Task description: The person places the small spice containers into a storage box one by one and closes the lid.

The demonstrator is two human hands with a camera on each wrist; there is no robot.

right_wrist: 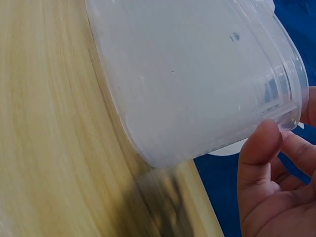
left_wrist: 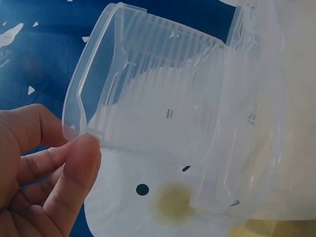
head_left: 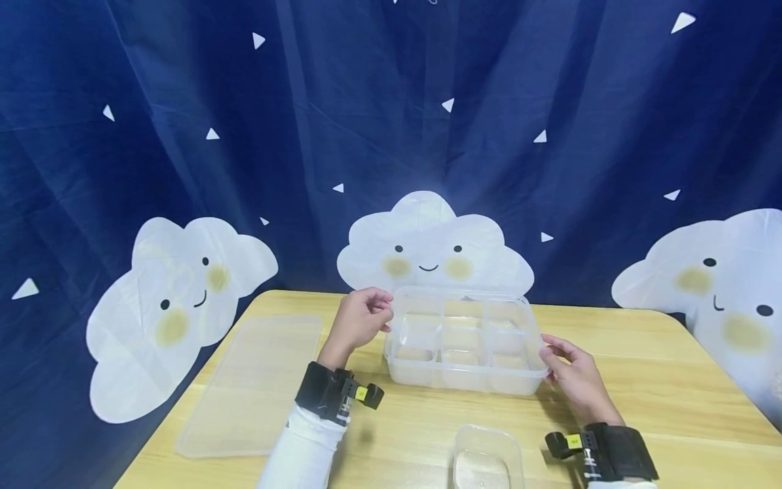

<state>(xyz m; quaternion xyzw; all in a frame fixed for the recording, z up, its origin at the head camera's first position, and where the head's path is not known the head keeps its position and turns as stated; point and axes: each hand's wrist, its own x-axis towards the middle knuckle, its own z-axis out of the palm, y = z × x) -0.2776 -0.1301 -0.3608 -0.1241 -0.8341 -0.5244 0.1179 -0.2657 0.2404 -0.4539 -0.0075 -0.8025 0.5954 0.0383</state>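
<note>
A large clear plastic box (head_left: 470,380) with several compartments sits on the table, its back part raised. At its back left corner, my left hand (head_left: 365,318) pinches the rim of a clear ribbed plastic container (left_wrist: 153,94) between thumb and fingers. That container stands up out of the larger box; whether it is a separate piece, I cannot tell. My right hand (head_left: 577,377) holds the box's right end, thumb (right_wrist: 264,143) under the rim and fingertips partly hidden behind it.
A small clear container (head_left: 519,458) stands near the table's front edge. Flat on the left side lies a translucent lid (head_left: 253,380). Behind the wooden table (head_left: 660,380) hangs a dark blue curtain (head_left: 391,136) with printed clouds.
</note>
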